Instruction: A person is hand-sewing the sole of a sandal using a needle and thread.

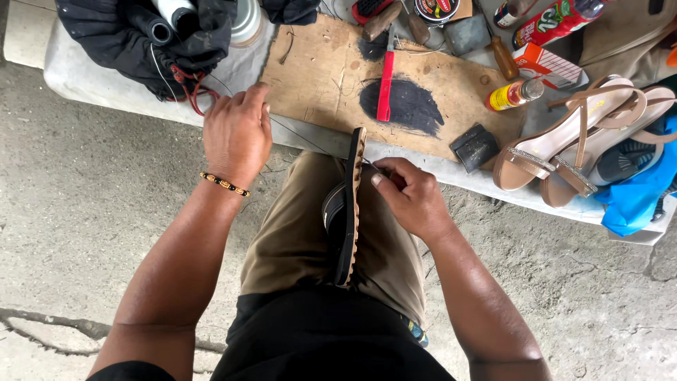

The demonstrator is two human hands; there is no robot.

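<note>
Black sandal [347,212] upright on edge on the knee, right hand [412,194] beside it pinching a needle, left hand [237,134] left of it, fist closed on taut thread [310,143]

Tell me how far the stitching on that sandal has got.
Done: cannot tell; the sandal stands on edge on the knee, its seam too small to read. In hand: the left hand pulls a thread taut, while the right hand pinches a thin tool at the sole's edge. Left: the tan heeled sandals lie untouched on the bench.
</note>
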